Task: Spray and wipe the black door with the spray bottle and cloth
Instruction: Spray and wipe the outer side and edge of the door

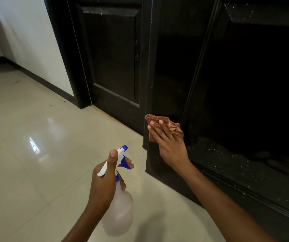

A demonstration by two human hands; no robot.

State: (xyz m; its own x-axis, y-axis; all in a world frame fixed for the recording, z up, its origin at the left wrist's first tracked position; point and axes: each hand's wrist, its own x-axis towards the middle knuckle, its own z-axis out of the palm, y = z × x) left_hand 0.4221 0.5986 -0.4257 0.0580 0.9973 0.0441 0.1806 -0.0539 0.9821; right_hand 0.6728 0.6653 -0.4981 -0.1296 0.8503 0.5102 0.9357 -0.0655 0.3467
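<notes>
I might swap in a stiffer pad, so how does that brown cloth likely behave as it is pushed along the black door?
The cloth looks floppy: it bunches and wrinkles beside the fingers of the right hand, which presses it flat against the black door. Probably light, since flat fingers alone keep it up. Its ribbed weave suggests it drags rather than slips.

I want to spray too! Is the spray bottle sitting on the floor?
No, the left hand holds the white plastic spray bottle up above the floor.
</notes>
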